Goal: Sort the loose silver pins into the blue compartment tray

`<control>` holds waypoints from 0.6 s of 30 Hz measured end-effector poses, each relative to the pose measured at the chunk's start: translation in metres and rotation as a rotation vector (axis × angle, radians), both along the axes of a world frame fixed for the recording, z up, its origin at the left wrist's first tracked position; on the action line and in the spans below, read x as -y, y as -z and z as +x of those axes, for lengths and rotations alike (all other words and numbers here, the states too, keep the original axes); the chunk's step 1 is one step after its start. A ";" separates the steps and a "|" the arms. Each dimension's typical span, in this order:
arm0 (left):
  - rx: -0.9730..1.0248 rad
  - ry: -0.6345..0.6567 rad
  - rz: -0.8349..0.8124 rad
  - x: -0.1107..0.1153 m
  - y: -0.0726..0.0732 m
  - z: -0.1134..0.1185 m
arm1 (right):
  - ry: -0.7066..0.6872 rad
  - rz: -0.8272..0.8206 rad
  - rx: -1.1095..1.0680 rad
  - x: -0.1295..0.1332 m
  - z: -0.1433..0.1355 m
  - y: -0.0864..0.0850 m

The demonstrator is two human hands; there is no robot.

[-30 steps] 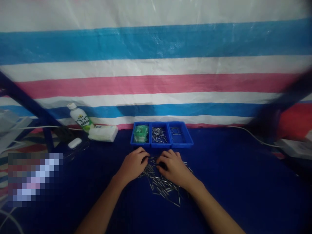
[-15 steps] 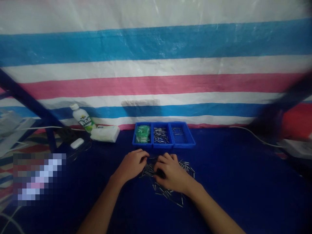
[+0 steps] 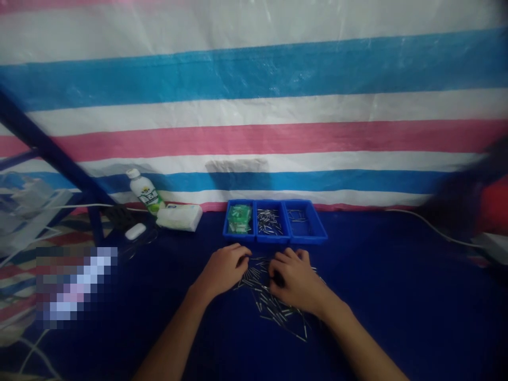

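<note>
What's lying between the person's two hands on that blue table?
In the head view, part of a loose pile of small metal pins lies between the left hand and right hand, on the blue table.

My right hand [image 3: 296, 280] hides part of the pins [image 3: 273, 307], and my fingertips' grip is too small to tell.

We note a striped tarpaulin [image 3: 254, 116] as the back wall, in bands of white, blue and pink. A dark blue cloth covers the counter [image 3: 397, 296]. A dark blue frame bar [image 3: 43, 145] slants at left. A white cable [image 3: 432, 226] runs along the right. Lighting is dim.
</note>
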State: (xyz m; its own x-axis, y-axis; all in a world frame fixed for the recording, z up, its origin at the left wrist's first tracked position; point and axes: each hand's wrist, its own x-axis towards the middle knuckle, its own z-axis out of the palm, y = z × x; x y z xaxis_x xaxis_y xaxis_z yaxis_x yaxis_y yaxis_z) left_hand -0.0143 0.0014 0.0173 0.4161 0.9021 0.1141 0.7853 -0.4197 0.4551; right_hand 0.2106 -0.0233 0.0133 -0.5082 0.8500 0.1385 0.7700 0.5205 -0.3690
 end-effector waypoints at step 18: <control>0.009 0.021 0.004 0.000 0.005 0.002 | -0.019 0.119 0.043 -0.002 -0.005 0.006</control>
State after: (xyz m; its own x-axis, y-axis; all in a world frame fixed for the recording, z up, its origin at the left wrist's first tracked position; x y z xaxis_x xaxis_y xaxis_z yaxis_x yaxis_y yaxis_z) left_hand -0.0123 0.0010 0.0124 0.4340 0.8926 0.1219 0.7720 -0.4382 0.4605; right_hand 0.2057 -0.0208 0.0075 -0.5321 0.8188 0.2154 0.7733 0.5736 -0.2701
